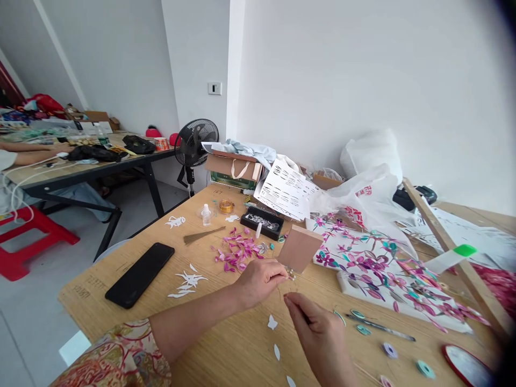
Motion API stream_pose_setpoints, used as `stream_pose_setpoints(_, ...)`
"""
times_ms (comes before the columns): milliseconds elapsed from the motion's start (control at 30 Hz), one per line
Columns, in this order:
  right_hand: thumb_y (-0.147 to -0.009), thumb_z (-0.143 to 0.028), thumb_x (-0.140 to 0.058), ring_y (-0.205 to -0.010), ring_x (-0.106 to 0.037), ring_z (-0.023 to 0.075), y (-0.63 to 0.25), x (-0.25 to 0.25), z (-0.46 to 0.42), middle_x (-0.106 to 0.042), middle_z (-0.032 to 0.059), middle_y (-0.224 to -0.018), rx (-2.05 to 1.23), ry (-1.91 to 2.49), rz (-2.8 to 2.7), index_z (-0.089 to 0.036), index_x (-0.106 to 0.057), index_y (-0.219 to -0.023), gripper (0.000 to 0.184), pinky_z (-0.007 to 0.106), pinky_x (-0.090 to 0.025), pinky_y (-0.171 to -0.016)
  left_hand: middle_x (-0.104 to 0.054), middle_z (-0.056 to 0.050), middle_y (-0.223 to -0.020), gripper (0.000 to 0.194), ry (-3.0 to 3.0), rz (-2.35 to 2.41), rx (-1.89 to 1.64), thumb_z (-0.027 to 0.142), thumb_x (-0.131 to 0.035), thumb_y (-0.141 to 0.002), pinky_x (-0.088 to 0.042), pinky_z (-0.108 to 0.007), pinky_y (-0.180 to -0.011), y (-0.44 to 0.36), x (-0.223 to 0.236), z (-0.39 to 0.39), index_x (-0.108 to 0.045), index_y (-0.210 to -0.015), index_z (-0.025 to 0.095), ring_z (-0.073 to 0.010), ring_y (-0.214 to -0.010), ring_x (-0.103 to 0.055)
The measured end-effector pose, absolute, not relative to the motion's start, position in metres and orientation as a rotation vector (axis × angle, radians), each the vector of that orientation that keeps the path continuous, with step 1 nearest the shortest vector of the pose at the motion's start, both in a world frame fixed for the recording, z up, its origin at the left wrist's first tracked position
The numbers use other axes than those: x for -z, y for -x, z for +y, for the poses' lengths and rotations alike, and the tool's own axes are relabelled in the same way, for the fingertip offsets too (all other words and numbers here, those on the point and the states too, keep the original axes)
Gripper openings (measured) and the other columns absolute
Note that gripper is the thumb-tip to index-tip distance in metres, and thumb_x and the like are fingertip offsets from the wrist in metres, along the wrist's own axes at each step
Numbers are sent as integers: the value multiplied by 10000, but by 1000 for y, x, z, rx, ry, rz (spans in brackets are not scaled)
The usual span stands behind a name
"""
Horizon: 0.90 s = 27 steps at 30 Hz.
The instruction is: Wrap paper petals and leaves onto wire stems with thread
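Both my hands meet over the middle of the wooden table (226, 333). My left hand (260, 282) is pinched closed, with a small cluster of pale beads (291, 274) on thin wires at its fingertips. Just nearer to me, my right hand (320, 330) is also closed in a pinch; what lies between its thumb and finger is too fine to make out. Behind the hands stands a small wooden block (299, 249). Pink petal pieces (237, 250) lie scattered beyond my left hand. White paper cutouts (272, 322) lie between my forearms.
Left of my arm lie a black phone (140, 274) and more white cutouts (188, 282). A black tray (262, 221) stands farther back. Purple flower sprays (366, 258), a pen (381, 327) and thread spools (425, 369) fill the right. Another person's arm (32, 148) rests at a far table.
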State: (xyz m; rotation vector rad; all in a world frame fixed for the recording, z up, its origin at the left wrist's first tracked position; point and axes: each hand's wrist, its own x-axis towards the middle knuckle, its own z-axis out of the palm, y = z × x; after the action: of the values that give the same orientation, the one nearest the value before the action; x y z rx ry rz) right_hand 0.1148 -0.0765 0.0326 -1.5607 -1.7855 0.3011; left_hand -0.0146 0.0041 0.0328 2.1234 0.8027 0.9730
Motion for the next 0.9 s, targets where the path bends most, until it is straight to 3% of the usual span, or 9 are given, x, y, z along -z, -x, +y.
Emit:
stream_pose_setpoints(167,-765,-373,-457,-471,-498,115,-141,-57,-62,-594,-3,-548,-254,1578,-1770,-205,-635,-681,259,197,-365,-464,-584,-15,-661,121,-2033,655,-839,171,-525,-749,-381,-204,-624,15,-35,0,-641,-726,146,-109,-655,-512)
stream_pose_setpoints(333,-720,-419,-499,-425,-388,98,-154,-44,-42,-445,-35,-440,-690,1536,-1566,-176,-627,-645,285,203,-307,-409,-529,9,-589,170,-1511,589,-725,287,-582,-701,-340,-166,-446,14,-35,-4,-615,-699,120,-56,-475,-418)
stream_pose_setpoints(533,-688,-451,-536,-383,-327,75,-135,-11,-45,-366,-60,-409,-952,1393,-1393,-161,-629,-625,310,190,-267,-367,-497,26,-522,175,-1321,605,-828,276,-606,-677,-289,-157,-413,12,-39,-6,-583,-658,104,-34,-417,-379)
stream_pose_setpoints(700,-747,-433,-479,-372,-377,84,-119,1,-60,-416,-48,-405,-831,1503,-1451,-167,-657,-714,322,188,-302,-371,-477,34,-530,121,-1440,717,-910,225,-556,-705,-302,-165,-425,10,-33,-2,-583,-675,111,-42,-424,-375)
stream_pose_setpoints(900,-803,-378,-403,-447,-514,112,-113,-22,-79,-584,8,-516,-376,1551,-1750,-184,-635,-688,323,186,-369,-441,-594,-14,-675,115,-2016,783,-987,121,-516,-734,-377,-195,-631,13,-29,1,-619,-686,137,-104,-667,-523)
